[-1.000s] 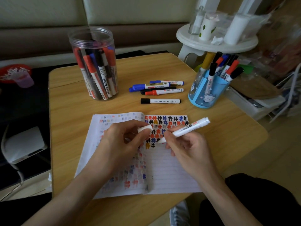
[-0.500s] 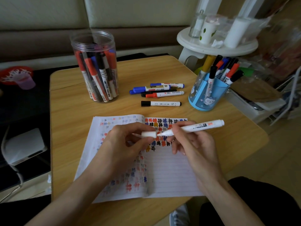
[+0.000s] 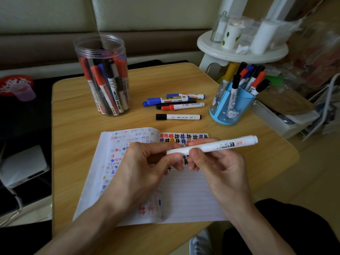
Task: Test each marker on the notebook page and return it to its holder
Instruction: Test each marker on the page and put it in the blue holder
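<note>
Capping seems underway: left hand (image 3: 147,168) is pinching the marker (image 3: 217,145) at its cap end, right hand (image 3: 220,166) gripping its barrel; next, cup (image 3: 237,105) or jar (image 3: 100,50).

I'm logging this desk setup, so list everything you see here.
table: one, light wood, under everything
notebook: one, white lined page with coloured marks, open, near middle
clear jar: one, transparent, far left, full of markers
blue cup: one, far right, holding markers
loose markers: at least five, blue, black and red caps, lying between jar and cup
white marker: one, above the notebook, held in both hands
white stool: one, beyond the table's far right
left hand: pinches the white marker's left end
right hand: grip on its barrel
</note>
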Motion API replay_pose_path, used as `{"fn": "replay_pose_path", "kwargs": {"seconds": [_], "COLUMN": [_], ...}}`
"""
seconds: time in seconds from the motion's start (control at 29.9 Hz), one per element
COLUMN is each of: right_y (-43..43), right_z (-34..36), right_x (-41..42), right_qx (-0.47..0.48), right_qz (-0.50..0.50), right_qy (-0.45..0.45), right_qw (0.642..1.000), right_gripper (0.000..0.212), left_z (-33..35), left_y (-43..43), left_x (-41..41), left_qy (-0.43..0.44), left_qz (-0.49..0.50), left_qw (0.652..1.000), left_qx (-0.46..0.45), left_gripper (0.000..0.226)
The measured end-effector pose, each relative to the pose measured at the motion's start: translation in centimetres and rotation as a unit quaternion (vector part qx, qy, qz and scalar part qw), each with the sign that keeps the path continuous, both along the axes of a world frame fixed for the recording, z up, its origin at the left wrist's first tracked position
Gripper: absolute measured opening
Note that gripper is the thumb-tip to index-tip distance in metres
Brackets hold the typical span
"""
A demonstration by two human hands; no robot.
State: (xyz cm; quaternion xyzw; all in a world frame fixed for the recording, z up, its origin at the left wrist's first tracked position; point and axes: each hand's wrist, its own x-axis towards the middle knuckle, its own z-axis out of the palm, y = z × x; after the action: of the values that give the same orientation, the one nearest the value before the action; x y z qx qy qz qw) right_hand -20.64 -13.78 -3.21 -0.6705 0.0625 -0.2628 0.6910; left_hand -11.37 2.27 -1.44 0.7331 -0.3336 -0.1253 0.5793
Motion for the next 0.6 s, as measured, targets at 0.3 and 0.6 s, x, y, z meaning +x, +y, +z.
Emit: {"fn": "replay_pose_path", "kwargs": {"seconds": [0.3, 0.6], "right_y": [-1.2, -7.0], "right_z": [1.1, 3.7], "right_x": [-0.6, -5.9], "right_qx": [0.007, -0.011], "right_qz": [-0.002, -0.176], "right_qy": [0.042, 0.038], "right_qw": [0.999, 0.984], "right_gripper": [0.018, 0.035], "left_z": [0.2, 0.7], "left_y": [-1.2, -6.9], "left_x": [-0.5, -2.4], "left_qy": [-0.021, 0.047], "left_qz": [-0.024, -0.113], "left_qw": [0.999, 0.992], "left_qx": [0.017, 0.043], "left_gripper": [0.021, 0.04]}}
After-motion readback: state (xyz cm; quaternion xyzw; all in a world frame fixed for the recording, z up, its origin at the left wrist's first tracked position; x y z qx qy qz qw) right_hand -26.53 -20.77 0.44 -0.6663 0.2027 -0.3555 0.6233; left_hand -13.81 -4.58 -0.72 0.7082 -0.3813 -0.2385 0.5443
